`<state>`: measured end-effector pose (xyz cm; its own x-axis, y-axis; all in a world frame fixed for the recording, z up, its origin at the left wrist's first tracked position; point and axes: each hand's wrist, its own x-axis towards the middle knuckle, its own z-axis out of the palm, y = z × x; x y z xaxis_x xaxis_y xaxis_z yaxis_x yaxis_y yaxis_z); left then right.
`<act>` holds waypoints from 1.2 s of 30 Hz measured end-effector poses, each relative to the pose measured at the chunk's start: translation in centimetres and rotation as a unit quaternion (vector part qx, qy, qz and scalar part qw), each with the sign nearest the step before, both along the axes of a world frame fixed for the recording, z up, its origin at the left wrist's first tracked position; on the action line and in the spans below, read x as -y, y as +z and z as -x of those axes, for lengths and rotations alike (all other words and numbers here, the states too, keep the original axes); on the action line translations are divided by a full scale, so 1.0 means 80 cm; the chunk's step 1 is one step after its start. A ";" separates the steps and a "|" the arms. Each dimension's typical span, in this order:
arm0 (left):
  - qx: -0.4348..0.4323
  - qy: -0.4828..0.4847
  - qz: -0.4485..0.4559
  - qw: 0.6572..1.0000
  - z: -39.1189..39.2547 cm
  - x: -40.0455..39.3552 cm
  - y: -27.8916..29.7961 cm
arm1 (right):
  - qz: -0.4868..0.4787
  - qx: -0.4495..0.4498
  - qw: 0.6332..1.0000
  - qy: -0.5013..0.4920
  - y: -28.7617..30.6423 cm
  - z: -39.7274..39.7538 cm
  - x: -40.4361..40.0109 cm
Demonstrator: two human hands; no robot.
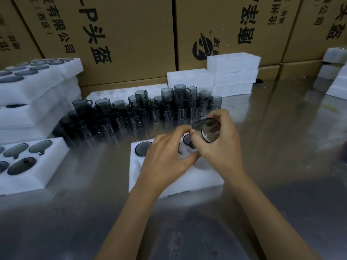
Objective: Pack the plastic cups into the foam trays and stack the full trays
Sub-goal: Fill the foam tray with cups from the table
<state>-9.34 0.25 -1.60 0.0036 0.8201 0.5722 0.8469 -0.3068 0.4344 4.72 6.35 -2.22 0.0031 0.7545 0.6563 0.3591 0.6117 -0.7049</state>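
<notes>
1. Both forearms reach over the steel table [281, 147] to a foam tray [187, 182] under the hands.
2. Right hand [223, 147] grips a smoky cup [209, 129], tilted above the tray's far side.
3. Left hand [167, 156] hovers with loosely curled fingers, thumb touching the right hand; whether it holds anything is unclear.
4. One seated cup [142, 148] sits left of the left hand.
5. Loose cups [142, 111] stand beyond both hands; a filled tray [32, 166] lies far left.

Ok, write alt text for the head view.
A person's right hand holds a smoky plastic cup tilted above a white foam tray while the left hand hovers over it. More cups crowd the steel table behind.
</notes>
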 end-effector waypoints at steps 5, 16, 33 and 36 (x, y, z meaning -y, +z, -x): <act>0.047 0.021 -0.023 0.998 0.005 -0.001 0.002 | 0.003 -0.012 0.999 0.051 0.007 0.002 0.008; 0.269 -0.116 0.179 0.939 0.016 -0.010 -0.003 | 0.278 -0.116 0.935 0.189 0.019 -0.040 -0.010; 0.095 -0.033 0.052 0.994 0.010 -0.013 -0.012 | 0.101 0.077 0.987 0.099 0.010 -0.030 -0.009; 0.067 0.029 -0.001 0.997 0.009 -0.014 -0.010 | 0.084 0.086 0.989 0.087 0.005 -0.027 -0.009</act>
